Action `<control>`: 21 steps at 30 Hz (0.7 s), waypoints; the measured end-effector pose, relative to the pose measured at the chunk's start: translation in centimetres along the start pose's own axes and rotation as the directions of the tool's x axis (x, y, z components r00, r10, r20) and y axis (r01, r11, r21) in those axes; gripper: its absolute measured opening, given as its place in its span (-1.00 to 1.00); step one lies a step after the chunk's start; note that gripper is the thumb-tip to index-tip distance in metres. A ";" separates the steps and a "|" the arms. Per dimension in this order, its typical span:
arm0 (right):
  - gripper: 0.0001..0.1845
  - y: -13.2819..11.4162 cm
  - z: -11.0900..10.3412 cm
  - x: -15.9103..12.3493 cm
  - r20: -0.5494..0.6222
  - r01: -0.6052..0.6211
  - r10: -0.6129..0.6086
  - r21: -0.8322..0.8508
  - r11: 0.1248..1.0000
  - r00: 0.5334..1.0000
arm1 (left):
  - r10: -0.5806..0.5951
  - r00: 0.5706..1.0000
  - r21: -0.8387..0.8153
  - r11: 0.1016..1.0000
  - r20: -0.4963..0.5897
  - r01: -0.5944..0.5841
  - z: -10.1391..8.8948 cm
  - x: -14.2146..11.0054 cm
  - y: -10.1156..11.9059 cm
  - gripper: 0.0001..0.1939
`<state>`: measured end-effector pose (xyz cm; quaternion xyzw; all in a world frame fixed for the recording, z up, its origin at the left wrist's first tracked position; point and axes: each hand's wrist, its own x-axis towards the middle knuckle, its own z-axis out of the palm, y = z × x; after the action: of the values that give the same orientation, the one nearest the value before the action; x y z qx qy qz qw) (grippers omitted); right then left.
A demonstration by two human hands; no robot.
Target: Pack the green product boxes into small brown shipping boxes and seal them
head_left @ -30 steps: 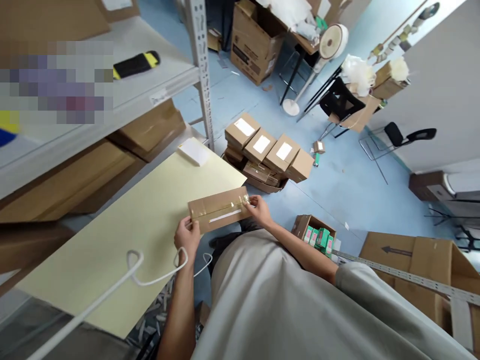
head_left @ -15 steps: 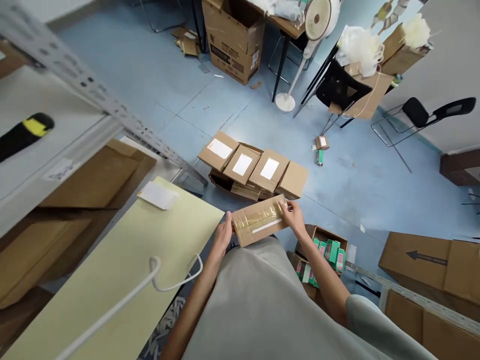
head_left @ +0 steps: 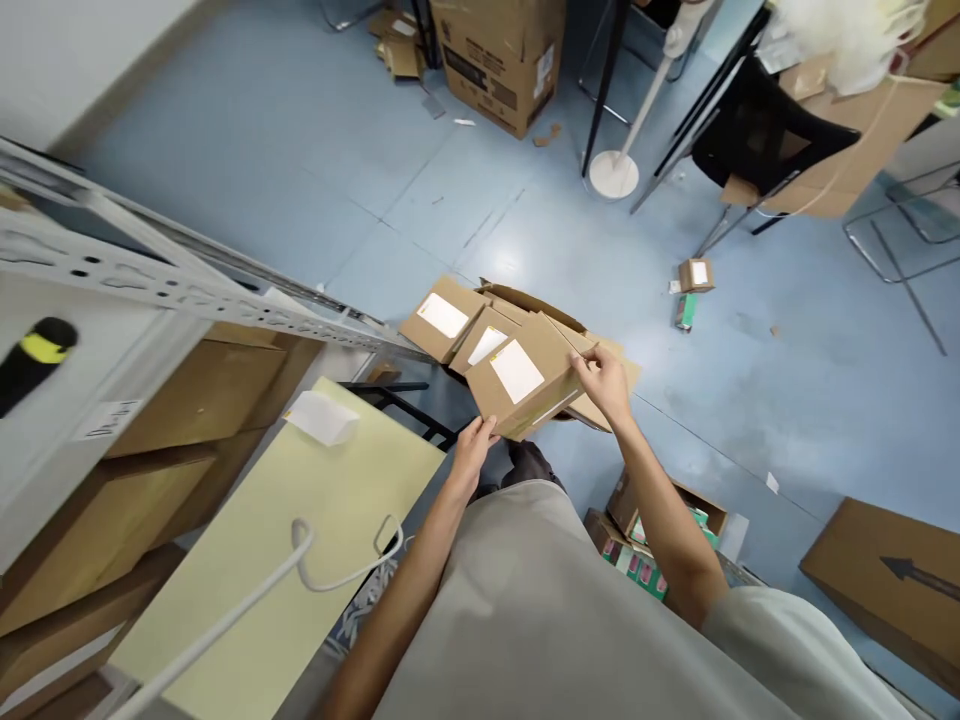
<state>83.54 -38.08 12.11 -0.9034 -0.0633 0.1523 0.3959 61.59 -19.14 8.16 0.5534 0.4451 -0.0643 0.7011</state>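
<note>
Between both hands I hold a brown cardboard box with a white label on its top and clear tape along the near side. My left hand grips its near left corner, thumb on top. On the right edge, my right hand pinches the cardboard. The box is tilted above a larger open carton, where more labelled boxes lie, and it partly covers them. Whether it touches the boxes below I cannot tell.
A pale yellow table with a white label stack and a white bent rod stands at left, beside a metal shelf. Cartons with green boxes sit right of my legs. A fan base and chair stand beyond.
The held box has moved forward, away from my body, over the carton, and tipped so its labelled face shows. Both hands went with it, still gripping. The view has shifted too.
</note>
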 end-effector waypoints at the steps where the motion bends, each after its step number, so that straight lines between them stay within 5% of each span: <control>1: -0.62 -0.6 1.1 1.4 0.045 0.020 -0.021 0.016 1.000 0.999 | 0.024 0.999 0.001 1.000 -0.041 -0.024 -0.6 0.7 0.4 -0.53; 6: -0.64 -4.7 8.3 8.0 0.209 0.182 -0.200 0.104 0.978 0.957 | 0.064 0.972 0.025 0.998 -0.228 -0.060 -4.7 4.4 3.4 -0.61; 12: -0.65 -8.2 15.9 15.0 0.215 0.284 -0.338 0.247 0.927 0.916 | 0.062 0.929 -0.015 0.997 -0.365 -0.073 -7.0 10.2 5.7 -0.66; 15: -0.62 -7.8 18.2 16.8 0.261 0.236 -0.294 0.234 0.943 0.919 | 0.039 0.926 0.015 0.999 -0.375 -0.036 -6.8 12.9 5.7 -0.47; 21: -0.48 -6.1 21.0 17.2 0.328 0.121 -0.112 -0.008 0.993 0.938 | -0.067 0.971 -0.101 0.994 -0.228 0.045 -7.1 15.7 4.9 0.13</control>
<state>93.06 -15.31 -0.73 -0.8656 -0.1837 0.2754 0.3756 69.90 -5.07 0.84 0.5102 0.5415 0.0021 0.6682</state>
